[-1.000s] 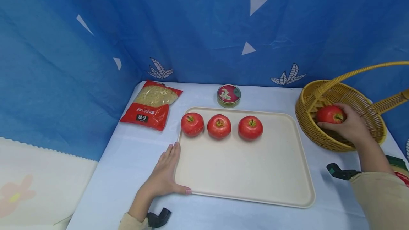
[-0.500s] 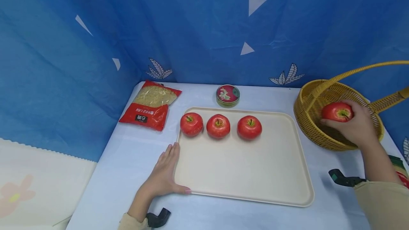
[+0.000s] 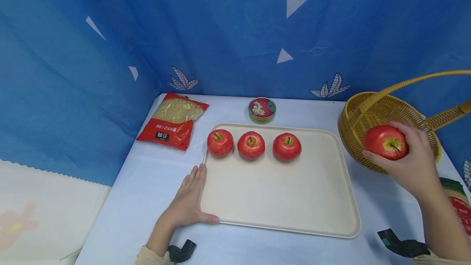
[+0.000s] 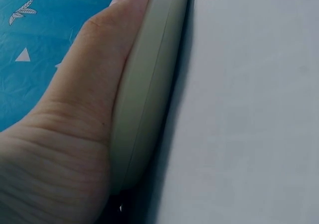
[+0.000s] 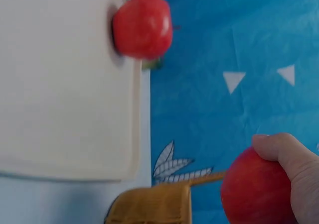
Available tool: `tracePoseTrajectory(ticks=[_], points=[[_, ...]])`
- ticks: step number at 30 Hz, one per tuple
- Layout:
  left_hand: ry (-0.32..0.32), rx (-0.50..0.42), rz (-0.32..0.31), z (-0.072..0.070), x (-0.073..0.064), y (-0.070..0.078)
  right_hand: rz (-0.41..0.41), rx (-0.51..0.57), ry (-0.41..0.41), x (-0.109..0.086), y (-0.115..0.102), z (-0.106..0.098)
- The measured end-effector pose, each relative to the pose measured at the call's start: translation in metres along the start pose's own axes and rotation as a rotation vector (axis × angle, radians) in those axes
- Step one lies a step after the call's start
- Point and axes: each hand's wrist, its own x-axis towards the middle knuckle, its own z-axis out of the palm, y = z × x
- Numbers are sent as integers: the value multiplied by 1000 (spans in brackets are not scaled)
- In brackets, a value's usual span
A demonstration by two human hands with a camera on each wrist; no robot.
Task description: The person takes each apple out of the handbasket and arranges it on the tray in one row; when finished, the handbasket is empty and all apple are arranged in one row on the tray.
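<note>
I count four apples, one tray, one basket, one red packet, one round tin and a jar at the right edge.

Nearest me, my left hand (image 3: 188, 204) lies flat on the table (image 3: 147, 183) with straight fingers along the tray's (image 3: 279, 199) left rim and the thumb hooked round its near-left corner; the left wrist view shows the palm pressed against the rim (image 4: 144, 104). It holds nothing, only braces the tray.

To the right and a little farther out, my right hand (image 3: 412, 162) grips the fourth apple (image 3: 385, 142), fingers curled round its right and under sides, thumb over the top. The apple is in the air above the near rim of the basket (image 3: 368, 113), clear of the tray. An apple is round, so it has no real long axis; its stem end is tipped toward me and slightly right. In the right wrist view the thumb lies over the apple (image 5: 256, 189).

Farther back, three apples (image 3: 251, 145) stand in a row along the tray's far edge, stems up, near each other but apart.

Beyond the tray, the round tin (image 3: 262, 110) sits just behind its far rim, and the red packet (image 3: 171, 121) lies to the far left on the table. The jar (image 3: 458, 199) is half hidden by my right forearm
</note>
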Motion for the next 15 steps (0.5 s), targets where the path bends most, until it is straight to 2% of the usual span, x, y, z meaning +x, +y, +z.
tracePoseTrajectory(ticks=[4,9,15], points=[[1,1,4,-1,0,0,-71,17,-49,-10,-14,3],[3,0,6,0,0,0,-131,42,-149,-16,-26,18],[3,4,5,2,1,-1,-154,35,-246,-13,-32,40]])
